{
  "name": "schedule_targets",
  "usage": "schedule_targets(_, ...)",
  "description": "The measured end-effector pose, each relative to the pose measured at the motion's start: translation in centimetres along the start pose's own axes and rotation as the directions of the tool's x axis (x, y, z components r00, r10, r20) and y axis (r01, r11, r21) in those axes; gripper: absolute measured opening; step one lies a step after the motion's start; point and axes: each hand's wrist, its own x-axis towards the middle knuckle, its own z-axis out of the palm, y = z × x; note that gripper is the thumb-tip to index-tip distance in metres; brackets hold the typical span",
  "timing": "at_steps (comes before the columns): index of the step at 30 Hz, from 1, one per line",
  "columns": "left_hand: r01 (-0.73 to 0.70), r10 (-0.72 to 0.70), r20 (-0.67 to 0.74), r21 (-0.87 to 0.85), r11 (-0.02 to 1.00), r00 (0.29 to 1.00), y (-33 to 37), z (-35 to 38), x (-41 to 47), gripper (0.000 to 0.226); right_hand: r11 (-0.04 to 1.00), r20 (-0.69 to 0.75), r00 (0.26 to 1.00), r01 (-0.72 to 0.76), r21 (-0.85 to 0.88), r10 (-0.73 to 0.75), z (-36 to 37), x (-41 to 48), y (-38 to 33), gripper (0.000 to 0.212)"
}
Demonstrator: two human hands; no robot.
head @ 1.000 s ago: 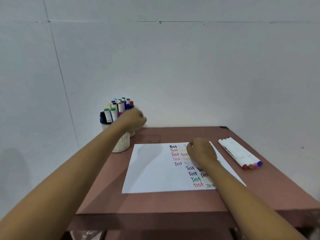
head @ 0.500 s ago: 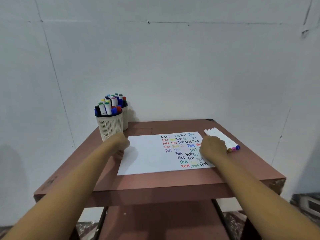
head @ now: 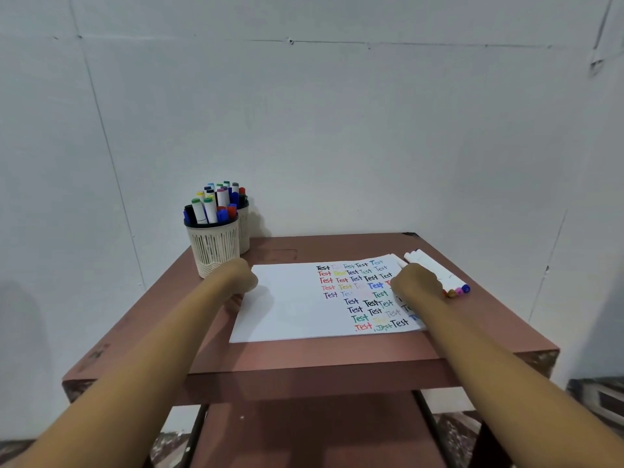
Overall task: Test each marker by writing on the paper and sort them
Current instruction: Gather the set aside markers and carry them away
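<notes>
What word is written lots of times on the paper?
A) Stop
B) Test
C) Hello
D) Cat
B: the white paper has "Test" written over and over in rows, in black, red, green, blue and yellow.
</notes>
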Motion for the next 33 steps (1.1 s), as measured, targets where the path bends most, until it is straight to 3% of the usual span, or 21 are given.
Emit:
schedule_targets(5, 0.000, 0.000, 0.002, 0.013, 1.000, 1.000, 0.0, 0.0, -0.1, 0.025, 0.993, -0.045, 0.993, -0.111, -0.027, 0.110, 0.3, -0.3, -0.5, 0.042)
schedule_targets(9, -0.004, 0.005, -0.004, 0.043, 0.999, 1.000, 0.1, 0.1, -0.2, 0.025, 0.999, -0.032, 0.999, -0.033, 0.039, 0.034, 0.0, -0.2, -0.8, 0.052)
schedule_targets(13, -0.004, 0.007, -0.023, 0.098, 0.995, 1.000, 0.4, 0.2, -0.2, 0.026, 0.998, -0.061, 0.996, 0.064, -0.010, -0.065, 0.2, 0.0, -0.8, 0.005)
schedule_targets(16, -0.014, 0.023, -0.054, 0.152, 0.988, 0.998, 0.6, 0.3, 0.0, 0.025, 0.997, -0.081, 0.995, 0.061, -0.048, -0.065, 0.6, -0.2, -1.1, 0.003)
schedule_targets(22, -0.045, 0.067, -0.083, 0.242, 0.969, 0.994, 0.9, 0.4, 0.4, 0.025, 0.970, -0.163, 0.969, 0.152, -0.192, -0.184, 1.5, -0.3, -1.2, 0.028)
schedule_targets(28, -0.056, 0.082, -0.074, 0.304, 0.951, 0.994, 0.6, 0.6, 0.9, 0.026, 0.925, -0.185, 0.937, 0.233, -0.300, -0.296, 1.8, -0.4, -0.8, 0.033)
schedule_targets(33, -0.092, 0.160, -0.094, 0.501, 0.861, 0.983, 0.9, 0.9, 1.4, 0.031, 0.888, -0.174, 0.907, 0.309, -0.340, -0.382, 1.3, 0.0, -0.6, 0.024)
